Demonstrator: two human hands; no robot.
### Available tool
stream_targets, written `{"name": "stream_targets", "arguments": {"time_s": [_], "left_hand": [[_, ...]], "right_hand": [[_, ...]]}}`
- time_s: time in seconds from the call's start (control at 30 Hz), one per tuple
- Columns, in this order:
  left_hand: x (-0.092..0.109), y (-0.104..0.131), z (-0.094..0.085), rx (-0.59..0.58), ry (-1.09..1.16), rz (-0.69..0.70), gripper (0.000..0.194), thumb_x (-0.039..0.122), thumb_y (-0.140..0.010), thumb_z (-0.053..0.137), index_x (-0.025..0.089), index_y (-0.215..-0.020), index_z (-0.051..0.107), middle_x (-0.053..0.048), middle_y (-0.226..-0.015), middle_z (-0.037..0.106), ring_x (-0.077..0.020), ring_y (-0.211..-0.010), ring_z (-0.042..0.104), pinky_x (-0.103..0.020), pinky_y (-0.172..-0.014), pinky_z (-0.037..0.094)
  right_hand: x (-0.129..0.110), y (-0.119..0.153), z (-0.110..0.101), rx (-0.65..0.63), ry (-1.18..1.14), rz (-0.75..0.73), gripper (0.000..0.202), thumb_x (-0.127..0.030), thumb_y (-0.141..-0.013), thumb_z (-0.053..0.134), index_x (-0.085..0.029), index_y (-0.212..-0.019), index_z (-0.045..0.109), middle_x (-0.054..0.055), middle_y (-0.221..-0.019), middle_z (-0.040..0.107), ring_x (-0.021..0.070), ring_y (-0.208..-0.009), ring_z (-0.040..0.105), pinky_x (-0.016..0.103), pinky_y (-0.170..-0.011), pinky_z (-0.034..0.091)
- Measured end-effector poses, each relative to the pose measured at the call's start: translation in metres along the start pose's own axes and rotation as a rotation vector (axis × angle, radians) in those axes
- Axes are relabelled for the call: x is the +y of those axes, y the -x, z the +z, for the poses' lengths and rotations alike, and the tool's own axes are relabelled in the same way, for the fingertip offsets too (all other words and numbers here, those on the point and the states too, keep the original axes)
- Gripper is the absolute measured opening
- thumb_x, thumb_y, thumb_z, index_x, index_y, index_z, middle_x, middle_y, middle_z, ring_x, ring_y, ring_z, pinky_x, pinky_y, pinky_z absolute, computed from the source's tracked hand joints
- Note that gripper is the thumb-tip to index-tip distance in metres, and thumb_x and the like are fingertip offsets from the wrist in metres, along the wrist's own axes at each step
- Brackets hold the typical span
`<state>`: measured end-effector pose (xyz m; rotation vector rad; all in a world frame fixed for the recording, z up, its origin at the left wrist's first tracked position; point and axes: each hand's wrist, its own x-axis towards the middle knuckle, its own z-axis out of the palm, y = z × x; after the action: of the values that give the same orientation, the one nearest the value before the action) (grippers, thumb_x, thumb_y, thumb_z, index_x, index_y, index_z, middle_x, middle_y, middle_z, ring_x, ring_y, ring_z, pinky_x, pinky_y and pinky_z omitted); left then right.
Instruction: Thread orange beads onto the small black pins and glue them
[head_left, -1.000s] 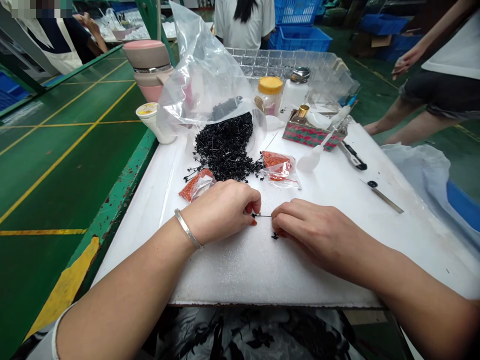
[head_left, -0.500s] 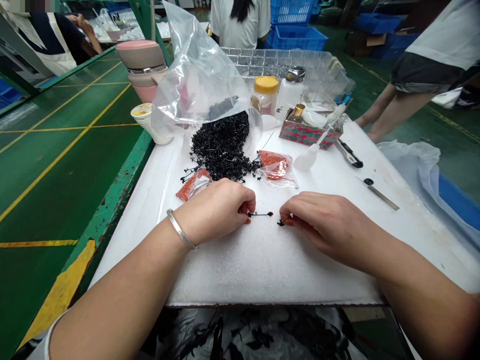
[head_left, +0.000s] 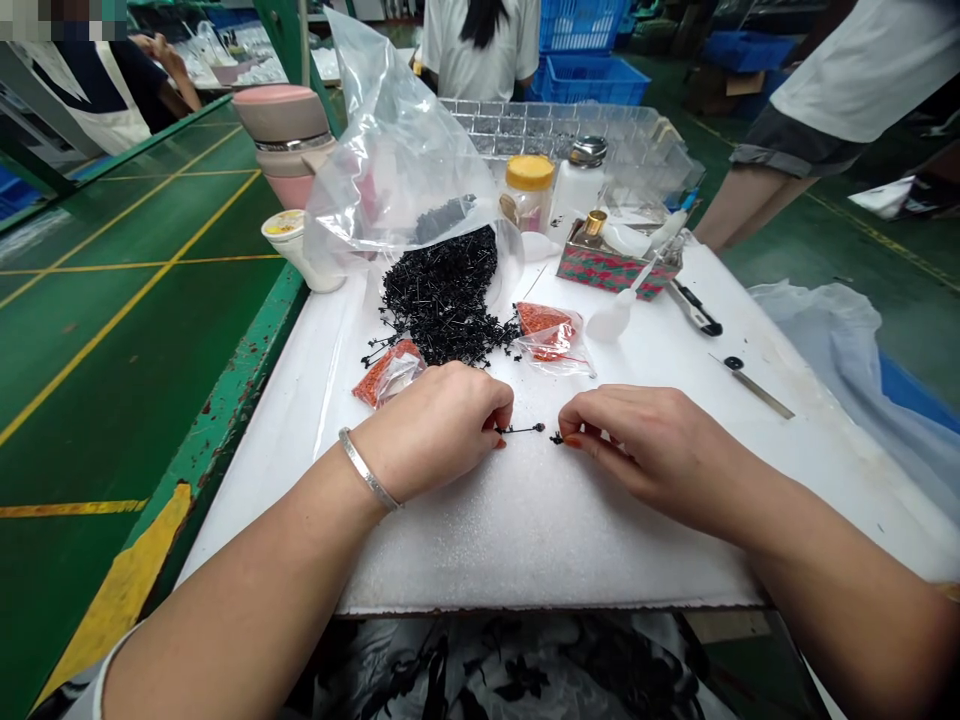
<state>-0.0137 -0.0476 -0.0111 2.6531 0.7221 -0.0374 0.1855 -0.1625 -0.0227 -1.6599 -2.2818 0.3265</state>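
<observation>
Between thumb and finger, my left hand (head_left: pixel 450 425) pinches one end of a thin black stick-like part (head_left: pixel 525 429); its knobbed tip points right. My right hand (head_left: pixel 645 435) pinches a small black piece (head_left: pixel 556 438), a short gap away from that tip. Both hands are low over the white work surface (head_left: pixel 525 540). A heap of similar black parts (head_left: pixel 442 295) spills from a clear plastic bag (head_left: pixel 405 150) beyond my left hand. Two small bags with orange bits lie near it, one orange bag (head_left: pixel 386 375) by my left wrist and another orange bag (head_left: pixel 551 332) farther right.
Behind stand a pink flask (head_left: pixel 289 140), a white cup (head_left: pixel 296 245), a yellow-lidded jar (head_left: pixel 529 190) and a clear divided tray (head_left: pixel 637 130). At right lie a patterned box (head_left: pixel 615 265), a squeeze bottle (head_left: pixel 611 318), a utility knife (head_left: pixel 697 308) and a metal blade (head_left: pixel 761 388). People are nearby.
The small black piece in my right hand has shifted slightly left and up, closer to the stick's tip. My left hand stays nearly still. The person at right has moved left.
</observation>
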Motion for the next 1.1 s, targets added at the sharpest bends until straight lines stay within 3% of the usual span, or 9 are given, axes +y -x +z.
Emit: {"name": "stream_targets", "arguments": {"time_s": [0.17,0.33,0.47,0.67,0.8,0.97,1.1], "left_hand": [[-0.005,0.007,-0.017,0.054,0.087,-0.003,0.006,0.020,-0.073,0.069,0.021,-0.078,0.070,0.002,-0.068,0.066,-0.0115,-0.061,0.056,-0.024,-0.056,0.033],[-0.001,0.019,-0.041,0.256,0.493,-0.067,0.003,0.019,-0.076,0.068,0.017,-0.078,0.068,0.004,-0.056,0.062,-0.0073,-0.050,0.055,-0.018,-0.048,0.039],[0.007,0.017,-0.038,0.371,0.728,-0.107,0.006,0.020,-0.078,0.067,0.014,-0.077,0.066,0.002,-0.057,0.063,-0.0074,-0.049,0.057,-0.017,-0.046,0.041],[0.005,0.004,-0.018,0.156,0.770,-0.070,0.010,0.022,-0.080,0.063,0.014,-0.082,0.069,-0.001,-0.065,0.068,-0.0102,-0.058,0.063,-0.019,-0.055,0.049],[0.003,0.002,-0.019,0.034,0.937,-0.104,0.015,0.019,-0.079,0.063,0.012,-0.089,0.070,-0.004,-0.072,0.070,-0.0116,-0.064,0.065,-0.021,-0.060,0.053],[0.002,0.003,-0.023,-0.039,1.163,-0.143,0.020,0.013,-0.078,0.064,0.009,-0.097,0.070,-0.008,-0.083,0.073,-0.0120,-0.069,0.068,-0.020,-0.061,0.054],[-0.001,0.003,-0.022,-0.028,1.251,-0.136,0.017,0.011,-0.077,0.065,0.009,-0.092,0.071,-0.008,-0.082,0.074,-0.0111,-0.065,0.068,-0.020,-0.059,0.054]], "right_hand": [[-0.002,-0.001,0.000,0.032,-0.005,0.007,0.011,-0.012,-0.085,0.049,-0.020,-0.087,0.057,0.000,-0.077,0.062,0.0126,-0.070,0.055,0.025,-0.063,0.036],[-0.003,-0.003,0.000,0.080,-0.012,-0.036,0.011,-0.014,-0.087,0.048,-0.020,-0.085,0.058,-0.001,-0.075,0.062,0.0122,-0.068,0.054,0.025,-0.062,0.037],[-0.006,-0.003,0.002,0.134,-0.023,-0.059,0.009,-0.014,-0.087,0.051,-0.020,-0.086,0.057,-0.001,-0.077,0.063,0.0116,-0.070,0.056,0.024,-0.063,0.038],[-0.017,-0.006,0.005,0.256,0.079,-0.112,0.008,-0.014,-0.088,0.052,-0.018,-0.088,0.059,0.001,-0.082,0.066,0.0134,-0.075,0.059,0.026,-0.068,0.042],[-0.025,-0.010,0.000,0.291,0.226,-0.125,0.009,-0.017,-0.089,0.052,-0.018,-0.088,0.061,0.003,-0.080,0.067,0.0158,-0.075,0.060,0.029,-0.067,0.041],[-0.033,-0.014,-0.013,0.334,0.318,-0.127,0.009,-0.018,-0.089,0.054,-0.019,-0.087,0.062,0.002,-0.077,0.067,0.0155,-0.072,0.060,0.029,-0.065,0.039],[-0.039,-0.020,-0.020,0.371,0.382,-0.139,0.009,-0.019,-0.089,0.054,-0.018,-0.085,0.063,0.002,-0.075,0.067,0.0163,-0.072,0.062,0.030,-0.065,0.039]]}}
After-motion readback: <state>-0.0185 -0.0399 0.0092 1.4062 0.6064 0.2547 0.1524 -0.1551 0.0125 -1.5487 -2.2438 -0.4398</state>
